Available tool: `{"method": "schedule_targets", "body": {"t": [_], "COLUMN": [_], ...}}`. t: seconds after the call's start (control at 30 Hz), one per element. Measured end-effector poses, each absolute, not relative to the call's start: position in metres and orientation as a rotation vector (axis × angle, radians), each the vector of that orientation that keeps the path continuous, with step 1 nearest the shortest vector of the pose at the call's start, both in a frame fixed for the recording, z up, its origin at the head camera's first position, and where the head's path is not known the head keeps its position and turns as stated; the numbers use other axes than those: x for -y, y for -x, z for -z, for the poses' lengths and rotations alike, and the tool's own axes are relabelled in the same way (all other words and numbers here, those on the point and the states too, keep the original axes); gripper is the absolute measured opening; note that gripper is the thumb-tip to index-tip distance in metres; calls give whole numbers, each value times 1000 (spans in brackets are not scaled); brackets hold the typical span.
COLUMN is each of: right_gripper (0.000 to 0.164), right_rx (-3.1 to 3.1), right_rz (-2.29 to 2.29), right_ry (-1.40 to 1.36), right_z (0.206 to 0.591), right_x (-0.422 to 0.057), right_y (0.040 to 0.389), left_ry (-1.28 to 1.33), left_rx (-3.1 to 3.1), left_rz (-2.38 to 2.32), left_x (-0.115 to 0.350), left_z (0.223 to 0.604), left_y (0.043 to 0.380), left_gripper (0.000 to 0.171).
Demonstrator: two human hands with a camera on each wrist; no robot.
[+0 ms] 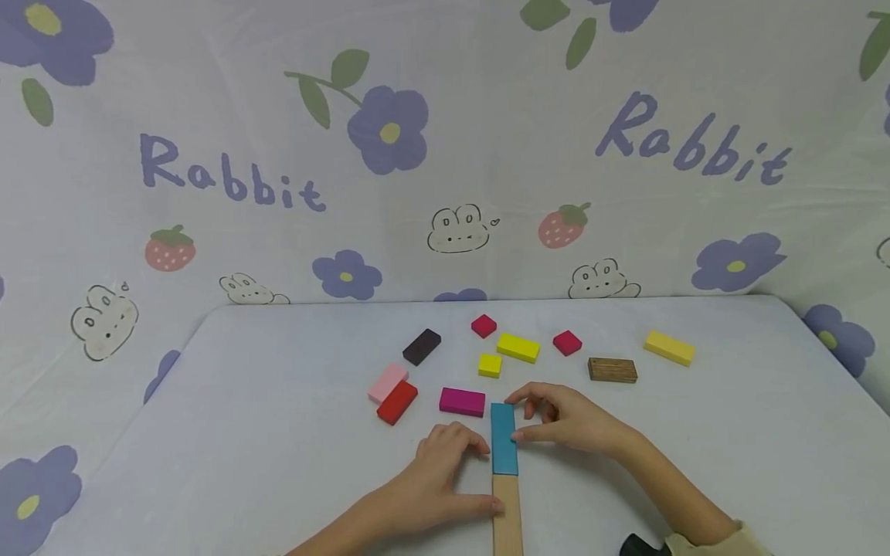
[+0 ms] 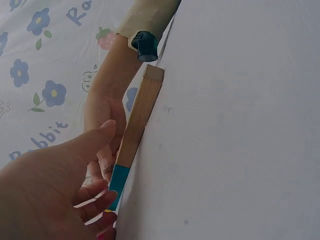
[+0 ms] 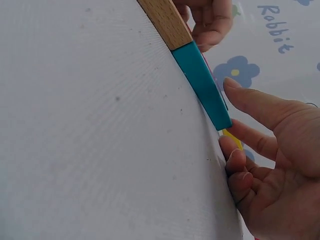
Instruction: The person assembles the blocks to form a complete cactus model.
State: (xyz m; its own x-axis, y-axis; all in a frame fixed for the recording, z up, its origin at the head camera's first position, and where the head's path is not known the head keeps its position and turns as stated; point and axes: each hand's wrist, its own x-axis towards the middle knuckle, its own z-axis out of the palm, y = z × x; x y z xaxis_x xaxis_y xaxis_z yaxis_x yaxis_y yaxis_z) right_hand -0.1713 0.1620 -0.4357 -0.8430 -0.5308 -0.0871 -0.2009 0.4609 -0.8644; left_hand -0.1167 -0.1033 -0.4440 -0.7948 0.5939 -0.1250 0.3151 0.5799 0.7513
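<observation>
A blue block (image 1: 504, 439) lies flat on the table, end to end with a plain wooden block (image 1: 507, 516) that runs out of the head view's bottom edge. My left hand (image 1: 445, 479) is on their left side; its thumb tip is right at the wooden block's edge and its fingertips are near the blue one. From the right, my right hand (image 1: 573, 417) comes with its index fingertip at the far corner of the blue block and its thumb close to the side. In the right wrist view, that index fingertip meets the end of the blue block (image 3: 200, 82).
Beyond the hands lie a magenta block (image 1: 462, 401), a red block (image 1: 397, 402) against a pink one (image 1: 388, 382), a dark brown block (image 1: 422, 347), yellow blocks (image 1: 518, 348), small red pieces (image 1: 567, 343) and a brown wood-grain block (image 1: 612, 370). A patterned cloth (image 1: 473, 154) hangs behind.
</observation>
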Motion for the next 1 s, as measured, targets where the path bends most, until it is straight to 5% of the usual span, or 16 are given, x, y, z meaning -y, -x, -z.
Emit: {"method": "schedule_targets", "body": {"t": [1.0], "right_gripper": [43], "right_rx": [-2269], "right_rz": [1449], "right_ry": [561], "right_z": [429], "right_x": [-175], "right_y": [176], "left_ry": [-977], "left_rx": [-2397], "left_rz": [-1061], "left_x": [97], "left_z": [437], "left_y": [128], "left_gripper": [65]}}
